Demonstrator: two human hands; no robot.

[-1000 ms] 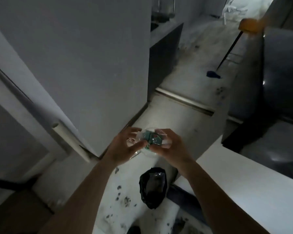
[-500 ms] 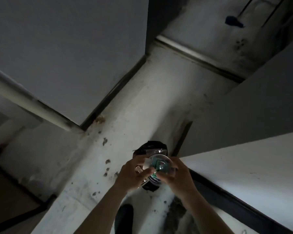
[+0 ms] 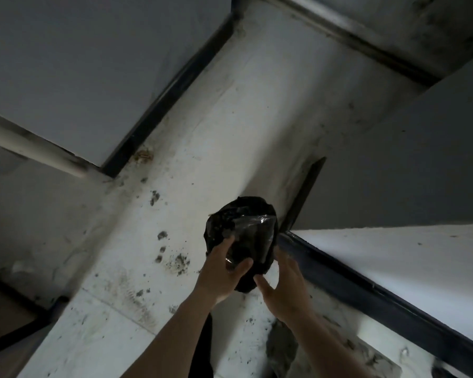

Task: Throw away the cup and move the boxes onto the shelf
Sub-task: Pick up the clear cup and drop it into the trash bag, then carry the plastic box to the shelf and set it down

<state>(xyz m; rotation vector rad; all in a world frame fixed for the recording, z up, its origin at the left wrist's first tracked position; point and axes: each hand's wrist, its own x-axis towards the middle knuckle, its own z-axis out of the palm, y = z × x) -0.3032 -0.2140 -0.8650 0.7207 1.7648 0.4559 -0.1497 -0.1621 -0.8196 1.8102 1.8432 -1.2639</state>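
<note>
A black trash bag [image 3: 246,222] sits on the stained white floor beside a dark-edged white surface. My left hand [image 3: 224,271] reaches into the bag's mouth, fingers and thumb curled around the clear cup [image 3: 229,260]. Only a faint glint of the cup shows against the dark bag. My right hand [image 3: 283,286] is next to the bag's right side with its fingers spread and nothing in it. No boxes or shelf are in view.
A white surface with a dark edge [image 3: 366,290] runs along the right. A grey wall panel with a dark base strip [image 3: 170,91] stands at the left, and a white pipe [image 3: 30,144] runs along it. The floor [image 3: 202,148] is dirty and spotted.
Both hands have dropped from chest height down to the trash bag. The right hand has let go of the cup and opened. The view has tilted down toward the floor.
</note>
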